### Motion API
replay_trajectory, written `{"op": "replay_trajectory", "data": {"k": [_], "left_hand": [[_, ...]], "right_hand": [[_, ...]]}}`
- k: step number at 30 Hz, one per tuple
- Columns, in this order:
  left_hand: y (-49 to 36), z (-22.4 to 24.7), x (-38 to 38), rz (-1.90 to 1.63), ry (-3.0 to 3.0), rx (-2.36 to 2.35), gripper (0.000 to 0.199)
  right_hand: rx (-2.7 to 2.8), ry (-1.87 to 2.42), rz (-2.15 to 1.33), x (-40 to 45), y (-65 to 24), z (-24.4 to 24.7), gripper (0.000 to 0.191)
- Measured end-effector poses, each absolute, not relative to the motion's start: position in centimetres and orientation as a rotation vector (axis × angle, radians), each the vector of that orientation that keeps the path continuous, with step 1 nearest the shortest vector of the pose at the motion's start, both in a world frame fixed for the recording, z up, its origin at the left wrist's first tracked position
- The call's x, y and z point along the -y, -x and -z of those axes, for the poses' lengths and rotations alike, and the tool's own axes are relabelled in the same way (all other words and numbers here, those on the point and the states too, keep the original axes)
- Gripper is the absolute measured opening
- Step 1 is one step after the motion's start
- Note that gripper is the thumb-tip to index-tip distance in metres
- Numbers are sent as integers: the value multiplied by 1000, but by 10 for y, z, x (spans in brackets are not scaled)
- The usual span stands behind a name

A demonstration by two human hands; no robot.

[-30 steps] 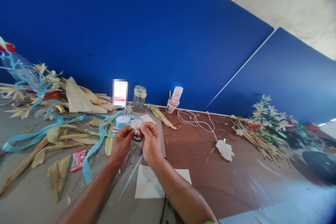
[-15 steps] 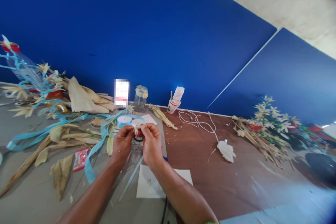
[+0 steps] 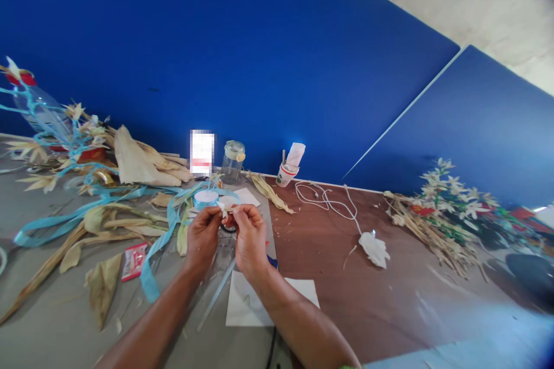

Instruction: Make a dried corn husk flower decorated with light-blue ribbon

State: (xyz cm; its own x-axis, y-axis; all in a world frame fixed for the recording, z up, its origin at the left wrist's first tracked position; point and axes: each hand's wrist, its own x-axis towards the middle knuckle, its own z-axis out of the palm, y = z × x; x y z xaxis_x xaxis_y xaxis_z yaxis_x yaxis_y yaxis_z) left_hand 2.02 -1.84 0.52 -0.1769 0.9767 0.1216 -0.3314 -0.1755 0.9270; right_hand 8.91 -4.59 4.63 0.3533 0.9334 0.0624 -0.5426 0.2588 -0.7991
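Both hands meet over the grey table, fingertips pinched at a small whitish petal-like piece [image 3: 224, 208]; its exact kind is too small to make out. My left hand [image 3: 203, 237] grips its left side between thumb and fingers. From the right, my right hand [image 3: 250, 237] pinches close by, its fingers curled. Just behind the left fingers sits a roll of light-blue ribbon [image 3: 206, 198]. A long blue ribbon strip [image 3: 149, 277] trails down to the left. Below the right wrist lies a white sheet of paper [image 3: 246, 305].
Dried corn husks [image 3: 138, 158] and a red packet [image 3: 134, 262] lie left. A glass jar [image 3: 232, 162] and a white cup [image 3: 286, 175] stand by the blue partition [image 3: 259, 57]. A white cable [image 3: 331, 202] crosses the brown surface; white artificial flowers [image 3: 454, 187] are at right.
The fingertips have shifted slightly around the small whitish piece, which now shows a different side. Both hands stay in nearly the same place, and the view has moved very little.
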Motion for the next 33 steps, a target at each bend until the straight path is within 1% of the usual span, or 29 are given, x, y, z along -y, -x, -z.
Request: {"op": "replay_trajectory", "data": {"k": [14,20,33], "left_hand": [[-20,-6,19,-1586,-996,-993,11],[-21,-2,18,-1568,-993,-903,9],[-22,-10,21,-1482,-897,-750,20]], "right_hand": [[644,896,-1046,45,-91,-47,12],[616,867,-1064,44,-96,-53,9],[629,876,-1096,45,-102,-59,13]]}}
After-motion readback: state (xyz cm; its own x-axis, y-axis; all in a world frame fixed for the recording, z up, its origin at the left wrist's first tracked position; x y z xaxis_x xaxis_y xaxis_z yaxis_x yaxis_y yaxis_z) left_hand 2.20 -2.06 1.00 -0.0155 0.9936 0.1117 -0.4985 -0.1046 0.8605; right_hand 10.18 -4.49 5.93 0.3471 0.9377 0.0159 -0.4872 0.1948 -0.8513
